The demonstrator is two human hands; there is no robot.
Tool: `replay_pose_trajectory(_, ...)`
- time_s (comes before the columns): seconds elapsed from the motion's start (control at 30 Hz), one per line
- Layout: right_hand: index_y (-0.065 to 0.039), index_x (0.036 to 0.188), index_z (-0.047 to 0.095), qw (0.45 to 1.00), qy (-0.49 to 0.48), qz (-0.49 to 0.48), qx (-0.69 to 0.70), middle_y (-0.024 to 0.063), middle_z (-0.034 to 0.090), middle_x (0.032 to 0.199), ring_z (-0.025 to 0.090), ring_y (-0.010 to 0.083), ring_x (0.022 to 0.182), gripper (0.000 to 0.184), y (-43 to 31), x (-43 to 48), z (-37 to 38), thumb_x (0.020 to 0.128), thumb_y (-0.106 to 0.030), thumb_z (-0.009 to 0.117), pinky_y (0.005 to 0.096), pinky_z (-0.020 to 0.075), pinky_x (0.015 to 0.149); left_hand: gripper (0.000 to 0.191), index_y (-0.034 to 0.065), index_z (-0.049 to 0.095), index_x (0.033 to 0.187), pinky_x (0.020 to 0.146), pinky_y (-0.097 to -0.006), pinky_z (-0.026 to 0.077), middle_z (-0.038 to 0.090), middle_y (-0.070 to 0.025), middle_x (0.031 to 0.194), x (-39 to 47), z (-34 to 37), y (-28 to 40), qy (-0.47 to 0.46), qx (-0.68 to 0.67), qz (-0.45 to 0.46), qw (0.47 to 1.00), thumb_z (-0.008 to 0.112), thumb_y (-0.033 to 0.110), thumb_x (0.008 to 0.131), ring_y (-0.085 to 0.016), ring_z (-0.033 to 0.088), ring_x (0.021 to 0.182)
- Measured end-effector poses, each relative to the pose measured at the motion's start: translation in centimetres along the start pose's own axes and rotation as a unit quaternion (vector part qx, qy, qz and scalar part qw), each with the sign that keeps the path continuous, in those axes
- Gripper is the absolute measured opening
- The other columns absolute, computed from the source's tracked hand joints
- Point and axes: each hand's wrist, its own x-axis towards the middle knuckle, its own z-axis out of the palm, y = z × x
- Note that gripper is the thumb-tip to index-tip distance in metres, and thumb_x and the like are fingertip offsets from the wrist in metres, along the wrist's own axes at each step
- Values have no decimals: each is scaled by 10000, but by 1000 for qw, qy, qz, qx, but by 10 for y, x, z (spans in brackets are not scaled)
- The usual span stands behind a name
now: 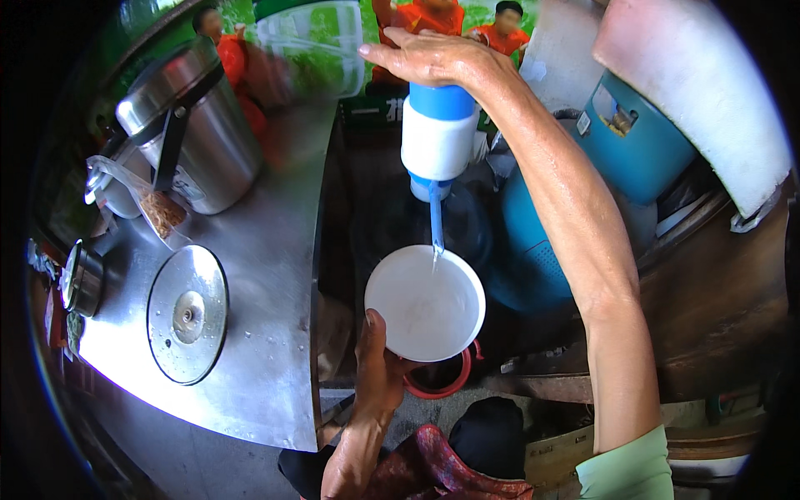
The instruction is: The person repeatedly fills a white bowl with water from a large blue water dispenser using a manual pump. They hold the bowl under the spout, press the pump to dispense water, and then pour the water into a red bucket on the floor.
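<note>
My left hand (pixel 378 378) grips a white bowl (pixel 425 306) by its near left rim, thumb over the edge. My right hand (pixel 431 56) lies palm-down, fingers outstretched, on the blue top of a blue-and-white manual water pump (pixel 437 140). Below the pump, a large water bottle (pixel 462 215) is dim in shadow. The pump's blue spout (pixel 436 219) points down over the bowl's far rim, and a thin stream of water (pixel 435 259) runs from it into the bowl. Shallow, clear-looking liquid seems to cover the bowl's bottom.
Left, a metal counter (pixel 269 262) holds a wet glass lid (pixel 187 337), a steel insulated pot (pixel 219 144), a plastic bag of brown food (pixel 161 212) and a small metal container (pixel 83 279). Blue-green gas cylinders (pixel 637 137) stand right. A red-rimmed container (pixel 440 392) sits below the bowl.
</note>
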Motion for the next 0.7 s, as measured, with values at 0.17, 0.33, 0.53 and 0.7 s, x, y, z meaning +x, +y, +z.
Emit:
replay_pose_trajectory(0.17,-217,1554,419,998,-40,31,48,184,530,1490,475,383,1401,869,7,-18,24,925,-802,293,615,362,1120,908,47,343,1509,839,-451,653,554,-198,1360,-1,1,-2,14,-2,-9,1000,549,711,924,-308,650,1196)
replay_pose_trajectory(0.33,-206,1609,288,992,-74,69,-72,192,483,1523,441,391,1421,960,-8,-14,2,897,-850,281,624,257,1187,906,48,356,1505,822,-454,656,566,-197,1349,1,4,1,2,-9,-7,1000,545,717,922,-302,658,1180)
replay_pose_trajectory(0.53,-180,1517,463,1000,-11,-3,6,181,637,1358,562,404,1310,884,2,3,10,917,-810,307,600,398,1112,988,66,373,1511,827,-418,650,555,-205,1373,6,-4,-3,13,12,-29,999,544,792,864,-305,670,1163)
replay_pose_trajectory(0.7,-192,1504,496,1000,-11,21,4,154,600,1422,537,356,1348,862,11,-14,35,936,-801,276,593,344,1135,977,49,379,1499,892,-438,629,557,-197,1370,6,-4,-2,8,24,-19,1000,543,782,874,-294,644,1211)
